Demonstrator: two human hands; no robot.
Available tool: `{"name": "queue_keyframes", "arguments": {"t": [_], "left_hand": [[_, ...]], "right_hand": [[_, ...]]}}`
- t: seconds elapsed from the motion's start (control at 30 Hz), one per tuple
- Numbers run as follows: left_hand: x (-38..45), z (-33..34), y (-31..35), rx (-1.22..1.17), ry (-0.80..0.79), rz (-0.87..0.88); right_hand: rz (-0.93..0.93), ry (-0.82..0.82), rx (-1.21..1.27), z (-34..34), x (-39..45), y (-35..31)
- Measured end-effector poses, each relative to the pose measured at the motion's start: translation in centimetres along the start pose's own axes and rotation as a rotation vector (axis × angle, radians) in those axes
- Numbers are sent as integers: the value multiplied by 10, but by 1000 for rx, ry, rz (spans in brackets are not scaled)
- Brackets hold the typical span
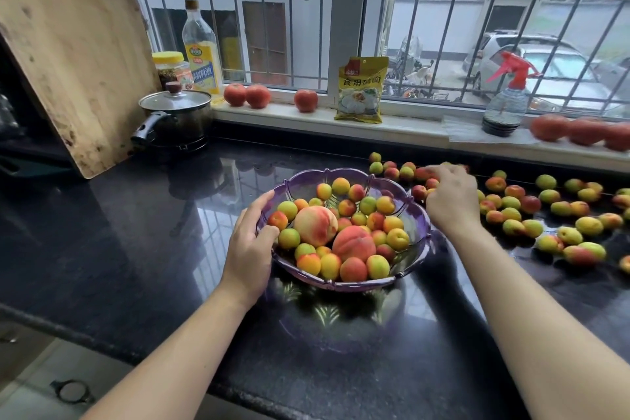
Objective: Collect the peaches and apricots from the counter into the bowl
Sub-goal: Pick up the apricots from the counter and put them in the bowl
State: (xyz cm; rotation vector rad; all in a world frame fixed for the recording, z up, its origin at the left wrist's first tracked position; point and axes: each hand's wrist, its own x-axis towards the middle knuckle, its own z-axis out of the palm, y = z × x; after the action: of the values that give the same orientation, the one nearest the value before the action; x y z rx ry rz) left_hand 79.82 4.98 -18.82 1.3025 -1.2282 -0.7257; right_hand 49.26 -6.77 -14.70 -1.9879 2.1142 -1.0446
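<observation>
On the dark worktop (143, 235), my left hand (250, 242) grips the near-left rim of the purple bowl (417, 225), thumb curled inside against the fruit. My right hand (451, 201), the nearer to the loose apricots (511, 215), reaches up and right past the bowl, fingers bent down over the closest cluster; whether they already pinch one I cannot tell. Two peaches (315, 225) lie in the bowl; most apricots spread rightward beyond that hand.
</observation>
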Motion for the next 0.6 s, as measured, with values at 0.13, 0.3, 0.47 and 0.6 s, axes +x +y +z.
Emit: {"name": "queue_keyframes", "arguments": {"t": [0.13,0.3,0.47,0.6], "left_hand": [[0,1,1,-12,-4,2],[0,1,0,-22,-3,-6],[1,0,-1,-9,-8,-6],[0,1,0,-21,0,-5]], "right_hand": [[-11,-254,-130,19,-20,18],[17,-258,-171,21,-19,20],[14,-314,-244,26,-8,21],[-52,-358,-314,33,0,24]]}}
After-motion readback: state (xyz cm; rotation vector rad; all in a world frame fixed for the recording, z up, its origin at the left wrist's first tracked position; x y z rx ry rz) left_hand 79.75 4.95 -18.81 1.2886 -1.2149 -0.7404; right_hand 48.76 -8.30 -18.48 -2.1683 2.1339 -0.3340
